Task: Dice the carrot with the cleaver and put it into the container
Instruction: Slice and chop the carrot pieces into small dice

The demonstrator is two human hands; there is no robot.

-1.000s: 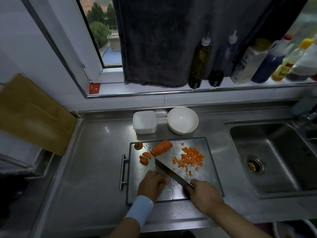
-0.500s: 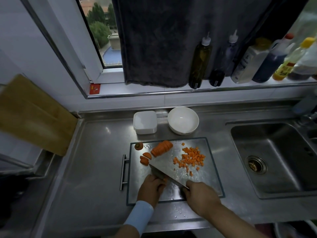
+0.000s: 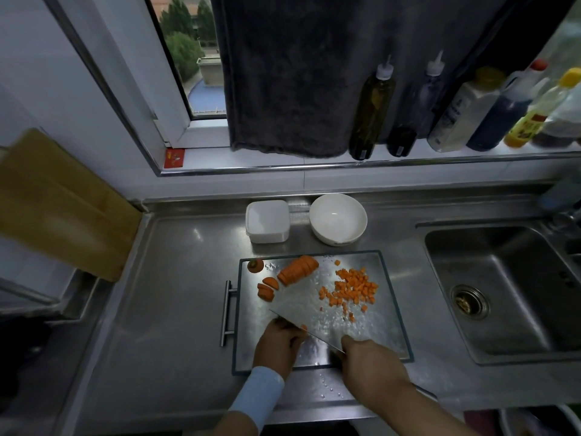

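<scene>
head: carrot bit (image 3: 303,327) at left hand (image 3: 278,345)

On the board (image 3: 388,328), the dice (image 3: 352,286) lay at right, the chunk (image 3: 297,269) at back, the slices (image 3: 267,287) and stub (image 3: 255,265) at back left, and the cleaver (image 3: 317,335) and a carrot bit (image 3: 303,327) at front. Behind the board sat the container (image 3: 267,221) at left and the bowl (image 3: 338,218) at centre. Right of the board lay the sink (image 3: 503,294).
</scene>
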